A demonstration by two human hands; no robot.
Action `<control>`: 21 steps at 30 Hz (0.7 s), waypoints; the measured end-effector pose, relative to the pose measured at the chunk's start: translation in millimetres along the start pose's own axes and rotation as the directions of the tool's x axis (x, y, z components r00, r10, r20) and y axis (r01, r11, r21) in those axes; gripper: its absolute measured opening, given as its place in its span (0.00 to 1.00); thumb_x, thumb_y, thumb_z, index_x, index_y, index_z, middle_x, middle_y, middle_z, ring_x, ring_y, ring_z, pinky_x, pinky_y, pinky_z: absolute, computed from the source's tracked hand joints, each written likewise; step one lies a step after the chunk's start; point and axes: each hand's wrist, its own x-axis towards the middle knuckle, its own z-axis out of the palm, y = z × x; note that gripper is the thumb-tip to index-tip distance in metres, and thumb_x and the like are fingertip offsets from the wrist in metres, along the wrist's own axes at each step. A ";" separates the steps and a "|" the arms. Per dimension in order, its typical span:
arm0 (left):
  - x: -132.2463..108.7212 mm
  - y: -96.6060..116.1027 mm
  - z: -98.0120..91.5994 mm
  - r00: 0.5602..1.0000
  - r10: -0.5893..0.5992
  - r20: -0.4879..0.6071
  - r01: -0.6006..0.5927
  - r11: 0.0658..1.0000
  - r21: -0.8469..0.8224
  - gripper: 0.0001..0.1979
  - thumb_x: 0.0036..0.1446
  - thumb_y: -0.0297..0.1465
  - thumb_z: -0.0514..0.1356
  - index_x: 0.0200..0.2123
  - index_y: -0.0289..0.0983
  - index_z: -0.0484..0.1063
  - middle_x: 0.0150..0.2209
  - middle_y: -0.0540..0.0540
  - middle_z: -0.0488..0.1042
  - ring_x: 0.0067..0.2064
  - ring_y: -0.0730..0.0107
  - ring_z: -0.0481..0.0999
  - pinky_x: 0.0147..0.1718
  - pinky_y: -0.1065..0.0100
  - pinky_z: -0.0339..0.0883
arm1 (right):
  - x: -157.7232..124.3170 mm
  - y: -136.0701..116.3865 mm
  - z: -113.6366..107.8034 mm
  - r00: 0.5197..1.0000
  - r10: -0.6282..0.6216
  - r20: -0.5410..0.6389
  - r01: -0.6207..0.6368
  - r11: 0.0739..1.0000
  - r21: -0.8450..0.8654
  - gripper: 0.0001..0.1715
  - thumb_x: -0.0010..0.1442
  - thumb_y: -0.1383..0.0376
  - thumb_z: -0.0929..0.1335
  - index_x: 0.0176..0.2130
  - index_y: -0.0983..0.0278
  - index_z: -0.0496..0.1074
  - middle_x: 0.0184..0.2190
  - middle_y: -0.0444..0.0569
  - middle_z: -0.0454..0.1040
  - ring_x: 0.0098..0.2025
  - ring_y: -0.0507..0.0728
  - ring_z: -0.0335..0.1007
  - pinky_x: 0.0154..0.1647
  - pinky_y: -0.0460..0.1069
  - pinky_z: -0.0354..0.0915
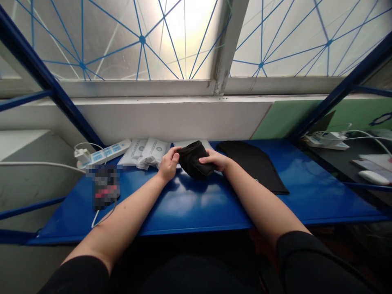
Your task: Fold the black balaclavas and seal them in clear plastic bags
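A bundle of black cloth (196, 161) is held between both hands, just above the blue table. My left hand (168, 164) pinches its left edge with the thumb on top. My right hand (218, 160) grips its right side, fingers laid across the front and partly out of sight behind. What sort of item the folded cloth is, I cannot tell. A flat black piece of fabric (254, 165) lies on the table behind my right forearm. Whitish plastic packages (154, 152) with printed lettering rest beyond my left hand.
On the left of the blue table (196, 216) are a white power strip (105, 153) and a blurred device (105, 188) with a cable. Blue metal posts (58, 94) frame both sides. A dark side table at right carries another power strip (327, 141) and a white mouse (374, 177).
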 end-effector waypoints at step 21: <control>1.6 -8.5 13.9 0.913 -0.005 0.409 -0.213 0.848 0.486 0.07 0.58 0.24 0.58 0.31 0.37 0.76 0.37 0.41 0.74 0.42 0.59 0.74 0.42 0.62 0.67 | -0.8 12.6 -26.2 0.996 0.032 0.085 -0.041 0.993 0.114 0.31 0.46 0.63 0.80 0.49 0.67 0.74 0.42 0.55 0.81 0.41 0.61 0.80 0.45 0.52 0.75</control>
